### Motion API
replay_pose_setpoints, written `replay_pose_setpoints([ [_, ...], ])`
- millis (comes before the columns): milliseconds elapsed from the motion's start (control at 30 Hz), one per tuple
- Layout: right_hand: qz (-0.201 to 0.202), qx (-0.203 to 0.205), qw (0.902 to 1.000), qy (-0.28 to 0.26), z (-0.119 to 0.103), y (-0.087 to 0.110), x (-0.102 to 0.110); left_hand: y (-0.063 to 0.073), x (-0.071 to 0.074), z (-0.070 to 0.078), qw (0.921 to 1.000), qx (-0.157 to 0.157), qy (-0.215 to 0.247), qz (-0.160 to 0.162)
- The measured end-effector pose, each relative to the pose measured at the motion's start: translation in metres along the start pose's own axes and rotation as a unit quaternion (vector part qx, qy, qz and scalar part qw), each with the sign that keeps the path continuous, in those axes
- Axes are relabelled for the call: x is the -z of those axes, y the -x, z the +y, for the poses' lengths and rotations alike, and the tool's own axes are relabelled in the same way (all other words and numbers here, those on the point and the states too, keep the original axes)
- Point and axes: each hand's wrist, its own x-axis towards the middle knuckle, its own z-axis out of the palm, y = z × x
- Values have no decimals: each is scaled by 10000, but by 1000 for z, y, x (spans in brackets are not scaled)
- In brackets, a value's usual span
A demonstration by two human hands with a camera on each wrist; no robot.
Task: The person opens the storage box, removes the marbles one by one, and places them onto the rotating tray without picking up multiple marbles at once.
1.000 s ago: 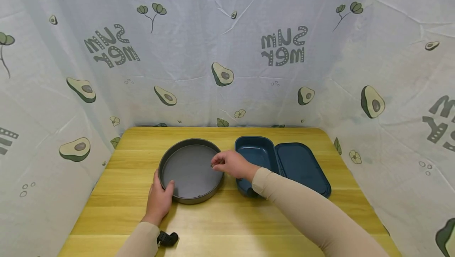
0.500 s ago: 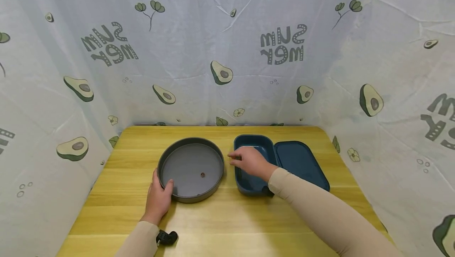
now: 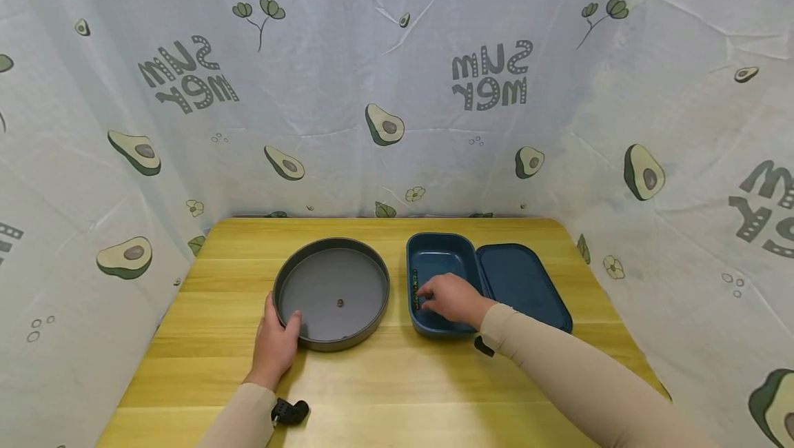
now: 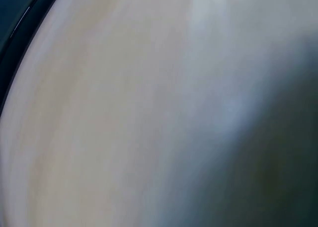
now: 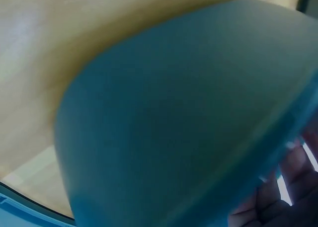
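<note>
A round grey baking pan (image 3: pixel 322 280) sits left of centre in the head view. My left hand (image 3: pixel 274 346) grips its left rim, thumb over the inside and fingers along the outer wall. One small brown bead-like piece (image 3: pixel 340 303) lies on the pan's floor. To the right stands a dark blue rectangular container (image 3: pixel 443 240). My right hand (image 3: pixel 455 298) reaches down into it, thumb and fingertips slightly apart beside a row of tiny green and reddish bead-like pieces (image 3: pixel 415 281) along its left wall. In the right wrist view the container's outer wall hides most of the fingers (image 5: pixel 298 167).
A matching blue lid (image 3: pixel 517 282) lies against the container's right side. Both stand on a yellow wooden table (image 3: pixel 372 393). A white printed curtain (image 3: pixel 322 172) encloses the table at the back and sides.
My right hand let the small brown piece drop into the pan, then moved right and down into the blue container. My left hand has stayed on the pan rim.
</note>
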Motion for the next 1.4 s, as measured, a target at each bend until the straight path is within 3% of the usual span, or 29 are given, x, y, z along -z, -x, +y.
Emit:
replay_pose_setpoints([
  [467,146,-185,9992,-323,4,2,-19,-3,0,-2,10000,-36,56,-34],
  [1400,255,-450,9952,-834,21,-18,-48,-5,-2,-3,10000,23,1,5],
])
